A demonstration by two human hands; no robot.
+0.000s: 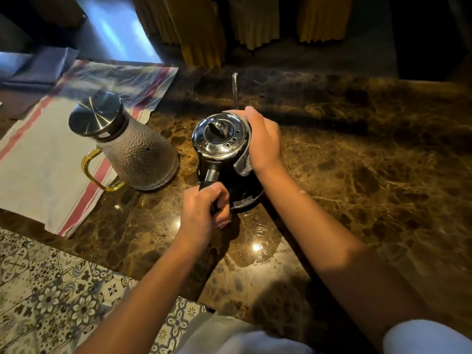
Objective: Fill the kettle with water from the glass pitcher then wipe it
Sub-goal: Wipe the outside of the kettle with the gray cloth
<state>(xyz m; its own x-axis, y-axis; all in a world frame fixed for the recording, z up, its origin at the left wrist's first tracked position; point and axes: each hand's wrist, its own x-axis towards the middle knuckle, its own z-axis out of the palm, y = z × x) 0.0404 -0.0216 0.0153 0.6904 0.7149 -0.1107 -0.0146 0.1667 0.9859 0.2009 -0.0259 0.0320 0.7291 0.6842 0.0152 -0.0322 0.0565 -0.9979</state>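
Brown marble counter, striped towel, glass pitcher, kettle

A glossy brown marble table fills the view, with patterned floor tiles at its near-left edge, yellow draped cloths beyond it, and a bright light reflection on its surface.

View: one head camera, worn by the person, wide-angle.
Facing: forward and steeply down onto the counter.
Nearness: close; both forearms run in from the bottom edge, and the left hand and right hand meet near the middle of the frame.
Reach: tiled floor at lower left, draped yellow cloth along the top.
Edges: lines bend outward toward the corners.
Shared ground: none, a single view.
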